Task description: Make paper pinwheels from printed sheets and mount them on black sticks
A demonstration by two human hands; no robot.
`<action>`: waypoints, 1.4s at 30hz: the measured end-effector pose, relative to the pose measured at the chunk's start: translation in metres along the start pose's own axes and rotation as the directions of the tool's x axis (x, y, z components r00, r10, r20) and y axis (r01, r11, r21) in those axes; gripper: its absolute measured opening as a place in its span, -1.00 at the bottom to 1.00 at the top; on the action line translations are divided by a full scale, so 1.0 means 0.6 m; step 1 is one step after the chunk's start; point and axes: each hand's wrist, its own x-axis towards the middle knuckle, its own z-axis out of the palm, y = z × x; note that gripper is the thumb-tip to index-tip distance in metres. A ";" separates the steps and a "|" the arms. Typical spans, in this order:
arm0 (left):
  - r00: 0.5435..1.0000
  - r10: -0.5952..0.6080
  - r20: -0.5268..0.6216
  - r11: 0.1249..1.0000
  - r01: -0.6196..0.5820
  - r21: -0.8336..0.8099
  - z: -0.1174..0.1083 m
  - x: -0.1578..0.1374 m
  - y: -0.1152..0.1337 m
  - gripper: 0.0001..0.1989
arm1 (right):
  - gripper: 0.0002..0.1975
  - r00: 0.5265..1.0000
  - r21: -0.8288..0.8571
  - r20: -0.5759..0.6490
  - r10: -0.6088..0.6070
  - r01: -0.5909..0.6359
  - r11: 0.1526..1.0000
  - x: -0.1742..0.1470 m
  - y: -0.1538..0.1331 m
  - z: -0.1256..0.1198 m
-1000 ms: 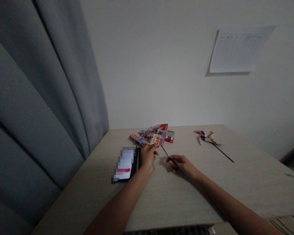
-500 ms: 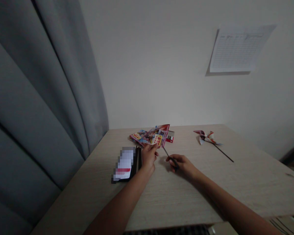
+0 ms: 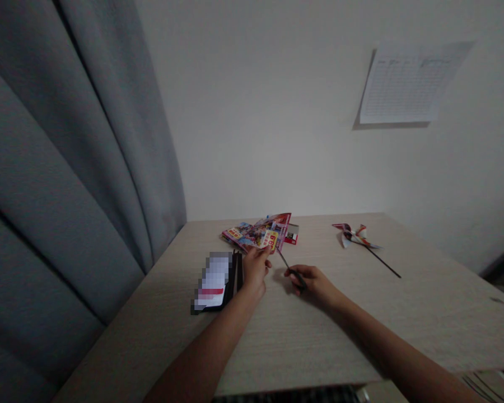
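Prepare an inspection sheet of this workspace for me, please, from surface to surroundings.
Surface: pale wood-grain table.
Working items: multicoloured printed paper; black-handled scissors.
Clutter: black rectangular phone with bright screen; slim dark objects beside it; small red item; red-and-white paper pinwheel on dark stick.
Hands: left hand holds the paper's near edge; right hand holds the scissors, pointed at the paper.
Cables: possibly below the table's right side; too dim to tell.
Surroundings: grey fabric curtain, white wall, lined white sheet.

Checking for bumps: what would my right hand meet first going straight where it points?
Led by the scissors, your right hand would probably meet the printed paper in your left hand; depth is unclear.
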 end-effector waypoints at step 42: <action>1.000 -0.014 0.020 0.999 0.014 0.029 0.004 -0.008 -0.001 -0.58 | -0.45 1.000 -0.024 -0.024 -0.017 0.017 1.000 0.001 -0.010 0.003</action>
